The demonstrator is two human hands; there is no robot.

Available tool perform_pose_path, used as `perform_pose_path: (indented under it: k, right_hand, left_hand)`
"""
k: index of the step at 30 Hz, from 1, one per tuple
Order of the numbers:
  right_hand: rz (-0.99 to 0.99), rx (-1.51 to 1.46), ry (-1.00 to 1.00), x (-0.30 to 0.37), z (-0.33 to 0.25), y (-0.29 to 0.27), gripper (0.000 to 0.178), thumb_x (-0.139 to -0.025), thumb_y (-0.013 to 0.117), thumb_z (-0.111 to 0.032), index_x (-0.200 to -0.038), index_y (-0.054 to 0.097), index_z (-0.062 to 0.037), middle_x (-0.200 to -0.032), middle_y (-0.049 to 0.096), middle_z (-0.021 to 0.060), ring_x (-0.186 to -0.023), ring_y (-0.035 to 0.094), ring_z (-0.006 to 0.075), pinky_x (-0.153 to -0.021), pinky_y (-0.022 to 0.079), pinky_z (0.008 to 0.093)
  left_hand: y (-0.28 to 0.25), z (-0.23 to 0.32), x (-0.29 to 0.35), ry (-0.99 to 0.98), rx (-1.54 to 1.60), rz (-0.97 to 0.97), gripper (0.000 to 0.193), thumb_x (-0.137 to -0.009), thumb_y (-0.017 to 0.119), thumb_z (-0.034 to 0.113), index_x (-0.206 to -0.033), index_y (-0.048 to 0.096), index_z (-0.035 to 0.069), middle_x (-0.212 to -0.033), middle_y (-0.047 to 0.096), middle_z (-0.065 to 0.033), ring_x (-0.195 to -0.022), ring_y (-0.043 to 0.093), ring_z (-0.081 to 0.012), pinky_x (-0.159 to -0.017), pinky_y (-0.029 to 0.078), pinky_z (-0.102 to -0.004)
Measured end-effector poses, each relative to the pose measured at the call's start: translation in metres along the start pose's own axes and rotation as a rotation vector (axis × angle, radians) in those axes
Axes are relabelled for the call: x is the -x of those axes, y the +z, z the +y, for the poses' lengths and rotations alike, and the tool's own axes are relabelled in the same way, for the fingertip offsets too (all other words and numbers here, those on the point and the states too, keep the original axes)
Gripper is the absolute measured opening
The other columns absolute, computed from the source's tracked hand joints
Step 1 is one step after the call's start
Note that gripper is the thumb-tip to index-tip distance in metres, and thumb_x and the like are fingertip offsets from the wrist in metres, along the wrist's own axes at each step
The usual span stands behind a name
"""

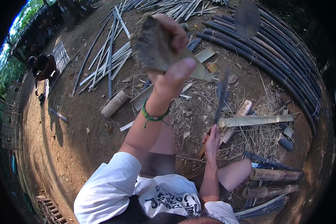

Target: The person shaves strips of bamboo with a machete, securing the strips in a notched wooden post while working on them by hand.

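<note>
My left hand is raised high in front of me, with a green braided band round the wrist. Its fingers and thumb grip a rough, thick wooden block. Lower and to the right, my right hand is closed round the wooden handle of a machete. The long dark blade points away from me. Just right of the blade, a pale split bamboo strip lies across a short bamboo log. A flat pale bamboo piece shows behind my left hand; I cannot tell whether they touch.
Long dark bamboo poles lie stacked at far right. Split strips are scattered at far left, near a cut bamboo section. Shavings cover the ground. Two bamboo sections lie by my right knee. Another person crouches at left.
</note>
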State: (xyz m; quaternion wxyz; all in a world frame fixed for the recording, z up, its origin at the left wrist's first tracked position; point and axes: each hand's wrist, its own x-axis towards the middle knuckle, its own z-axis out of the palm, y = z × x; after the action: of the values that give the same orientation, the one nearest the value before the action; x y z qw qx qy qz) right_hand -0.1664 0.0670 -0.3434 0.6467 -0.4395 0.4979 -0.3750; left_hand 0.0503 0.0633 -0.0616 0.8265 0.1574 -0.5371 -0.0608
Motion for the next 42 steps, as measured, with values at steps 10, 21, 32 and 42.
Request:
perform_pose_path:
  k: [10,21,32,42]
  right_hand:
    - [-0.274,0.382,-0.593,0.067,-0.088,0.035,0.059,-0.102,0.051,-0.055,-0.084,0.056,0.0005,-0.054,0.046,0.0104,-0.049,0.050,0.0168,-0.049,0.038,0.0361]
    - [-0.267,0.480,-0.448,0.073,-0.091,0.046,0.052,-0.099,0.059,-0.045,-0.076,0.059,0.0010,-0.049,0.048,0.0128,-0.045,0.057,0.0270,-0.048,0.040,0.0411]
    - [0.018,0.698,-0.002,-0.042,0.043,-0.014,0.074,-0.102,0.041,-0.062,-0.073,0.066,0.0012,-0.055,0.056,0.0113,-0.052,0.056,0.0246,-0.054,0.044,0.0423]
    - [-0.304,0.513,-0.350,0.056,-0.062,0.026,0.046,-0.097,0.059,-0.041,-0.077,0.059,0.0005,-0.053,0.053,0.0158,-0.049,0.056,0.0324,-0.052,0.044,0.0422]
  left_hand:
    - [0.009,0.032,0.075,0.110,-0.027,-0.098,0.062,-0.065,0.070,0.020,-0.123,0.051,0.009,-0.085,0.038,-0.0010,-0.073,0.037,-0.0145,-0.070,0.030,-0.0309]
    - [-0.011,0.048,0.100,0.095,-0.121,0.132,0.057,-0.065,0.079,0.021,-0.110,0.044,0.014,-0.080,0.036,0.0013,-0.069,0.039,-0.0139,-0.067,0.031,-0.0318]
    - [-0.014,0.043,0.111,0.130,-0.086,0.012,0.053,-0.064,0.069,0.018,-0.112,0.046,0.014,-0.081,0.034,0.0019,-0.072,0.036,-0.0129,-0.070,0.029,-0.0297]
    - [-0.025,0.049,0.122,0.129,-0.098,0.213,0.053,-0.060,0.071,0.018,-0.106,0.046,0.013,-0.081,0.033,0.0016,-0.070,0.034,-0.0136,-0.067,0.028,-0.0293]
